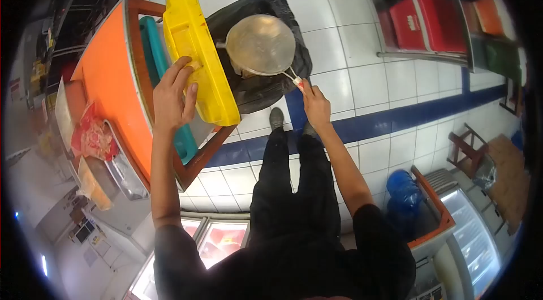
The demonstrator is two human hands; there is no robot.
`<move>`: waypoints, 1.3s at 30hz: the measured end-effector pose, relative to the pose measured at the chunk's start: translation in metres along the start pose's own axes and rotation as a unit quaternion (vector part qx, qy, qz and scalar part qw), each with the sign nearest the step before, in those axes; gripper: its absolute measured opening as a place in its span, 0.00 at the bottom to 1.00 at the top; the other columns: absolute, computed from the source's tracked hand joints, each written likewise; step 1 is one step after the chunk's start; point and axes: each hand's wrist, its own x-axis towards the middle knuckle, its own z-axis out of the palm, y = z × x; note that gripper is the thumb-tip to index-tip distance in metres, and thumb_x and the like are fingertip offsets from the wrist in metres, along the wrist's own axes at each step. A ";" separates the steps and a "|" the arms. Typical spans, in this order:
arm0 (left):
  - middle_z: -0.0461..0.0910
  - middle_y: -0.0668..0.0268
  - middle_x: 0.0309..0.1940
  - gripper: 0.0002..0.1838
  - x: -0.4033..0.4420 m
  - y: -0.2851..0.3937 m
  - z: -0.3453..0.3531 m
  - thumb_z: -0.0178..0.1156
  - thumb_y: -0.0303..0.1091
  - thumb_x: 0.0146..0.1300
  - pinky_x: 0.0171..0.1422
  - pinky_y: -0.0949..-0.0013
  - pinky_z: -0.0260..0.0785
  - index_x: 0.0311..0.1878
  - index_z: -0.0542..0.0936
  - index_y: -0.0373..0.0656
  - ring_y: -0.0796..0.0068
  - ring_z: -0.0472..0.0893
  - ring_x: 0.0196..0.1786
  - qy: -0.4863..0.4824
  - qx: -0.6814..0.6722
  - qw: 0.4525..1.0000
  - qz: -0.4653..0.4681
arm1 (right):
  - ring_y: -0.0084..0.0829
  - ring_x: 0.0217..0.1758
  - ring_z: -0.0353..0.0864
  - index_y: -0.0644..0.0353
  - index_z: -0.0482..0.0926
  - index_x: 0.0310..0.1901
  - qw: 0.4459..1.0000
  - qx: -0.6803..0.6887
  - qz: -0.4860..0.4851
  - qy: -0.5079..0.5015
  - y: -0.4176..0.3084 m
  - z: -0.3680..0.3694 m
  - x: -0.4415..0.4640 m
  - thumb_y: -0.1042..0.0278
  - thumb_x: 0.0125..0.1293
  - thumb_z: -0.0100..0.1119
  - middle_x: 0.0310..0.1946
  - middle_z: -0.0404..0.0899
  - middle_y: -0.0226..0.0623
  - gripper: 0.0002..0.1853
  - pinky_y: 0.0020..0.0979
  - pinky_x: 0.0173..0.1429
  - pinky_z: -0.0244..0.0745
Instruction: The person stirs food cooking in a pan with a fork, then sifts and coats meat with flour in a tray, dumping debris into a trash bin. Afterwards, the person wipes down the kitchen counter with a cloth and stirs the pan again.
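Observation:
In the head view, my right hand [315,106] is closed around the white handle of a round strainer [261,44]. The strainer is above a bin lined with a black plastic bag [268,98], and a little of what lies inside shows under its rim. My left hand [176,95] is at a yellow plastic tub [218,88], with its fingertips against the near side and the thumb spread apart. A small pale spot shows beside those fingertips, too unclear to name. The tub is beside an orange table, next to the bin.
A teal tray [184,143] sits inside the orange table [116,82]. Red plastic bags [93,136] and a metal tray [125,167] lie at its left. On the right are a rack with a red cooler [421,23], a blue water jug [403,187] and a stool [468,146].

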 end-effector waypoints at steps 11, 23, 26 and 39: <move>0.76 0.50 0.63 0.18 -0.002 -0.008 0.012 0.54 0.39 0.65 0.62 0.54 0.74 0.53 0.78 0.37 0.46 0.79 0.59 0.030 -0.007 0.999 0.028 | 0.45 0.41 0.85 0.56 0.78 0.62 0.993 0.120 0.014 -0.016 -0.001 0.031 0.001 0.72 0.69 0.57 0.41 0.81 0.43 0.19 0.40 0.44 0.82; 0.83 0.48 0.45 0.23 -0.071 0.113 0.114 0.61 0.43 0.63 0.53 0.48 0.75 0.56 0.78 0.38 0.47 0.83 0.46 -0.060 -0.218 0.973 -0.047 | 0.10 0.29 0.66 0.62 0.78 0.55 0.827 0.444 0.317 0.136 -0.013 -0.158 -0.125 0.54 0.79 0.50 0.32 0.73 0.21 0.19 0.15 0.29 0.62; 0.84 0.50 0.38 0.16 -0.157 0.176 0.105 0.63 0.41 0.63 0.41 0.54 0.76 0.46 0.82 0.38 0.52 0.84 0.37 -0.108 -0.438 0.882 -0.137 | 0.10 0.23 0.62 0.60 0.77 0.51 0.856 0.445 0.261 -0.021 -0.040 -0.194 -0.189 0.51 0.79 0.48 0.25 0.68 0.19 0.19 0.15 0.24 0.57; 0.85 0.49 0.44 0.19 -0.637 0.178 0.152 0.51 0.48 0.69 0.55 0.50 0.75 0.47 0.83 0.43 0.46 0.83 0.49 -0.162 -0.513 0.776 -0.329 | 0.13 0.17 0.64 0.61 0.78 0.35 0.816 0.228 -0.036 -0.531 -0.328 -0.029 -0.410 0.54 0.80 0.48 0.16 0.68 0.21 0.20 0.22 0.22 0.57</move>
